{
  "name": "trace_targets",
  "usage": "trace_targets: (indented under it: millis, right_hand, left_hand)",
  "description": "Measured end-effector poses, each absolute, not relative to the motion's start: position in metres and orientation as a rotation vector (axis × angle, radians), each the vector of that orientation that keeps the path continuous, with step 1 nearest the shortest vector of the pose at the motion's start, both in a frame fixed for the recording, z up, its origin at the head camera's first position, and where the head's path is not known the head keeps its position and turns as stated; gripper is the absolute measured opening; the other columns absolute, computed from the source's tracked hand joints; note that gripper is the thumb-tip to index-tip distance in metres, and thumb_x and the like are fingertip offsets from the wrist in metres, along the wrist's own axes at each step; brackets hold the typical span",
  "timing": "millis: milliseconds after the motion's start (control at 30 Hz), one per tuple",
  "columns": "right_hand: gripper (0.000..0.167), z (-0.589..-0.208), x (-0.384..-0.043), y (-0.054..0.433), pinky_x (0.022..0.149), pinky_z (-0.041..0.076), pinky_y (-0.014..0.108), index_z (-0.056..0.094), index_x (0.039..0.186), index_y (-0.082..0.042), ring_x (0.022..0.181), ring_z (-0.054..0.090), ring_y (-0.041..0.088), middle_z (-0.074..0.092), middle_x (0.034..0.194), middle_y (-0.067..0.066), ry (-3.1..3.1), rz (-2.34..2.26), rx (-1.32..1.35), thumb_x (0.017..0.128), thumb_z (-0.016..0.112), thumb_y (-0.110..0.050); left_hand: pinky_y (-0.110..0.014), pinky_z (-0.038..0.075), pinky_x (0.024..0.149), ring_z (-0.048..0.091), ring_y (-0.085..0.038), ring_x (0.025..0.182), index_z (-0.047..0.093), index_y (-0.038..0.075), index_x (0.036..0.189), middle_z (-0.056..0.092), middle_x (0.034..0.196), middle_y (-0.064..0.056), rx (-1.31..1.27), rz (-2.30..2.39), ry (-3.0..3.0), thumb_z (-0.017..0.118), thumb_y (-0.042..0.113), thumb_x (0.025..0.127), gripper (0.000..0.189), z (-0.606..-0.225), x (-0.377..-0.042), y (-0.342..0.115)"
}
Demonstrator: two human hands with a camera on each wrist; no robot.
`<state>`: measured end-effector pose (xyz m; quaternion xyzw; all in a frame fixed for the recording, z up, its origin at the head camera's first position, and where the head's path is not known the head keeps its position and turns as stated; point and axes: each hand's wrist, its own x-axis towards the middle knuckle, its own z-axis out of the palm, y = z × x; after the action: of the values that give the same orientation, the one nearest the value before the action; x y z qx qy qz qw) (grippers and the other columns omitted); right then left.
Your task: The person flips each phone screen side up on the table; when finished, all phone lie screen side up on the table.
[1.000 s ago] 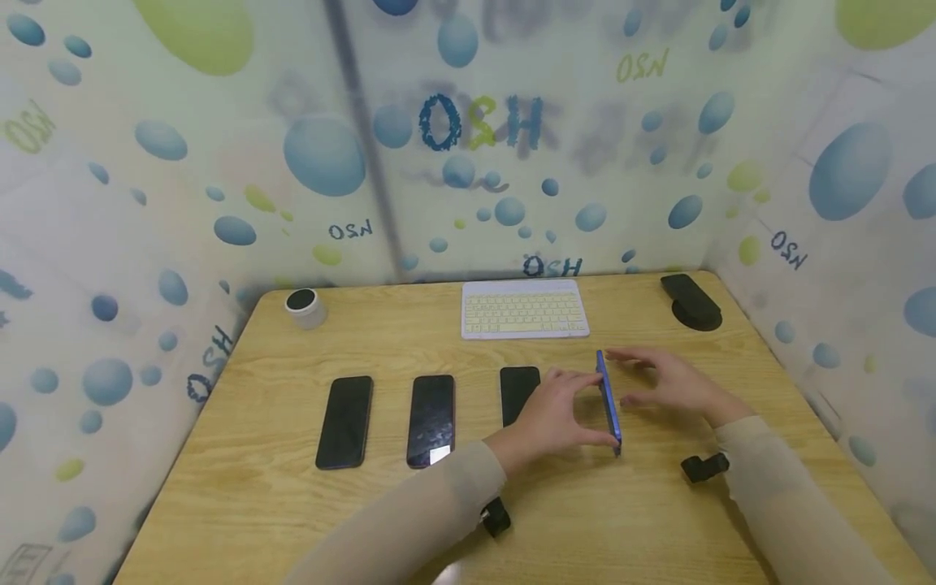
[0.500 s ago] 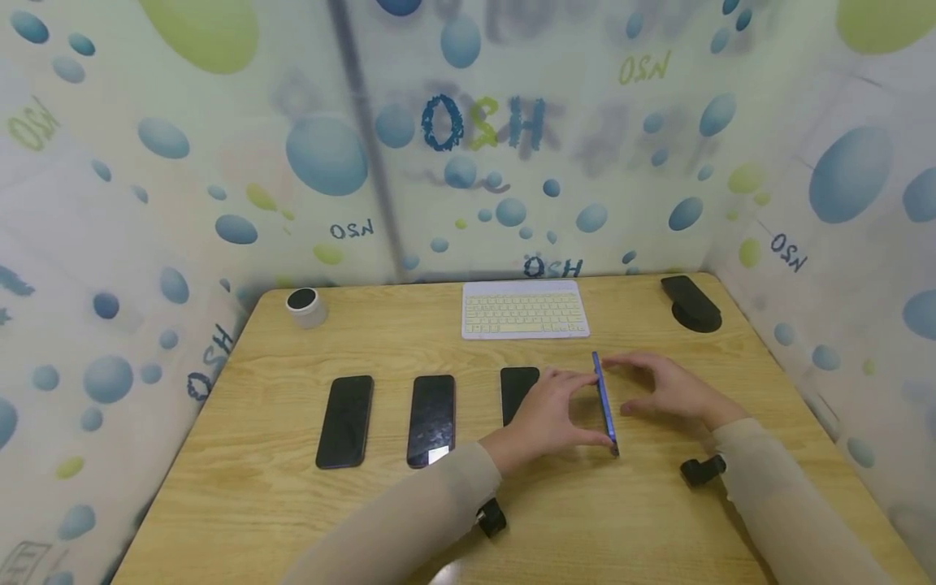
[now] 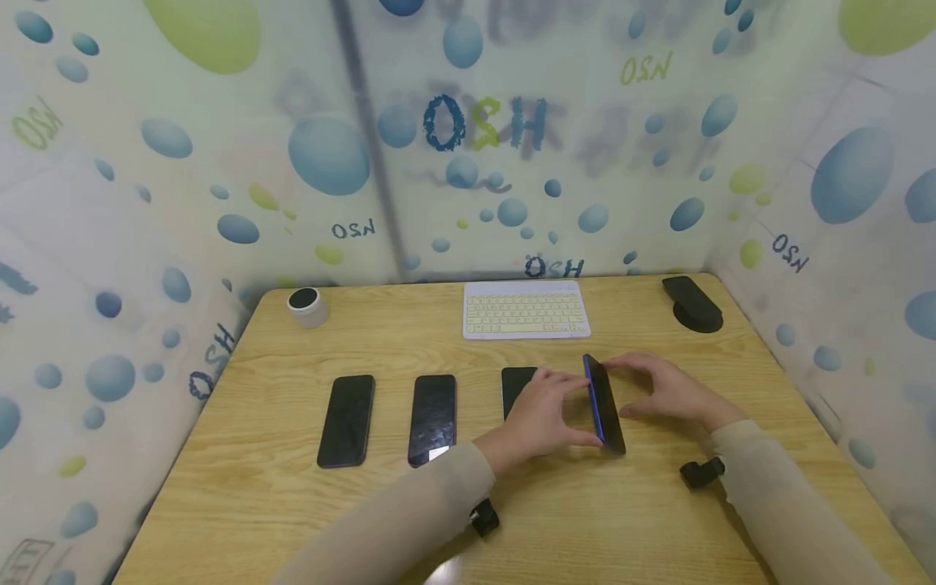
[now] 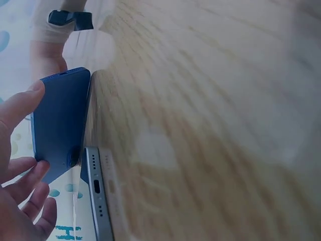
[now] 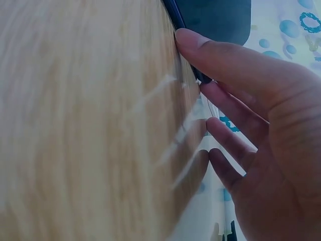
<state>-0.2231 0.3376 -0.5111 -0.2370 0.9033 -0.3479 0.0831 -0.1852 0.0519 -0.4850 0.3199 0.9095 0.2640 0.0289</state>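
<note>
A blue-backed smartphone [image 3: 605, 406] stands tilted on its long edge on the table, dark screen towards the right. My left hand [image 3: 532, 424] holds it by its upper edge, thumb at the near end and fingertips at the far end; the blue back [image 4: 60, 115] shows in the left wrist view. On the screen side, my right hand [image 3: 669, 394] has its thumb and index finger by the phone's lower edge. In the right wrist view those fingertips [image 5: 188, 37] appear to touch that edge. Another phone [image 3: 516, 385] lies flat, partly hidden behind my left hand.
Two dark phones lie flat further left, a left one [image 3: 347, 421] and a middle one [image 3: 433, 416]. At the back are a white keyboard [image 3: 526, 313], a small white cylinder [image 3: 308, 310] with a black top, and a black stand-like object [image 3: 695, 305]. Patterned fabric walls surround the wooden table [image 3: 241, 487].
The phone was seen almost edge-on and has tipped, its upper edge moving left, so that its screen shows. My left hand has shifted slightly left with it; my right hand has barely moved.
</note>
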Motion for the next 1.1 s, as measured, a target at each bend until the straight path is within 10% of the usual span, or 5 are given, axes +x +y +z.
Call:
trace_targets:
  millis: [1100]
  right_hand:
    - [0.074,-0.503,-0.224,0.351,0.114,0.034,0.067,0.062,0.144,-0.017,0.142,0.045,0.043,0.056,0.149,0.013,2.726,-0.881,-0.659,0.076,0.092,-0.019]
  left_hand:
    - [-0.030,0.044,0.097,0.046,-0.012,0.121,0.062,0.026,0.144,0.060,0.146,0.012,0.834,0.295,2.909,0.086,0.067,0.070,0.088,-0.496,-0.179,0.077]
